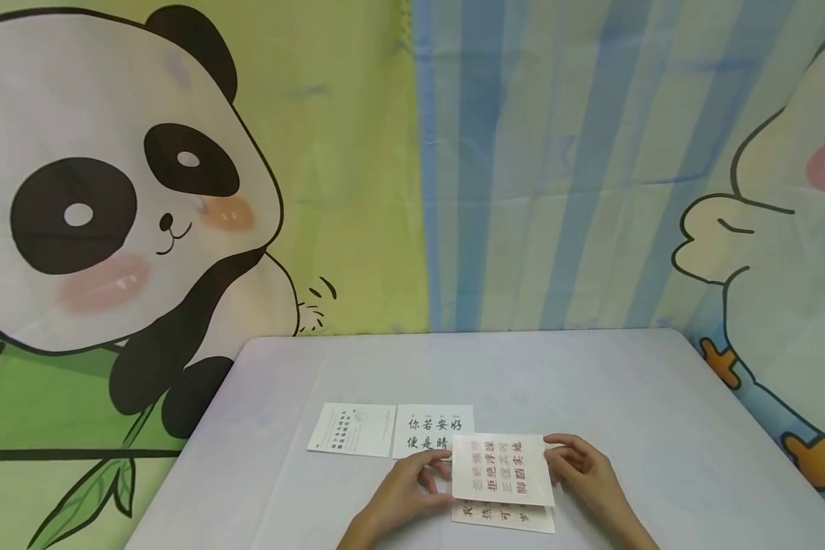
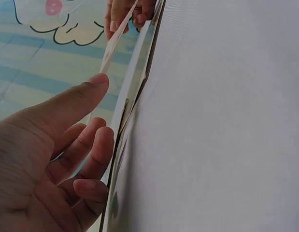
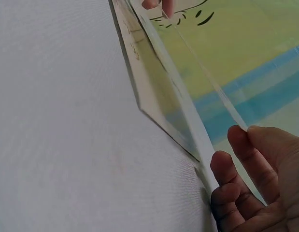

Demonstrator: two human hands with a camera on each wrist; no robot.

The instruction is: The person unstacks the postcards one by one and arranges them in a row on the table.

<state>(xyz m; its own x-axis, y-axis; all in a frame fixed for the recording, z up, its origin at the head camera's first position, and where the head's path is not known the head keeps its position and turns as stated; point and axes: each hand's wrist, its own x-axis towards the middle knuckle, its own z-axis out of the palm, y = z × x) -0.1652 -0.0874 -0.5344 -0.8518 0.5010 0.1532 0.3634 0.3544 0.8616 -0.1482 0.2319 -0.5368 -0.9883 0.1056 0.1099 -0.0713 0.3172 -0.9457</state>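
Note:
A white card (image 1: 502,470) printed with columns of red and grey Chinese characters is held up over the table by its two side edges. My left hand (image 1: 410,485) holds its left edge; in the left wrist view the thumb (image 2: 93,87) meets the card's edge. My right hand (image 1: 583,467) pinches the right edge between thumb and index finger, seen edge-on in the right wrist view. Beneath lies a similar red-lettered card (image 1: 503,517), mostly covered by the raised one. Its front strip of characters shows in the head view.
Behind the hands, a white card with large dark characters (image 1: 431,422) lies partly hidden by the raised card. To its left is another card with small dark writing (image 1: 353,429). A white-covered table (image 1: 357,367) stands before a cartoon panda backdrop (image 1: 344,153).

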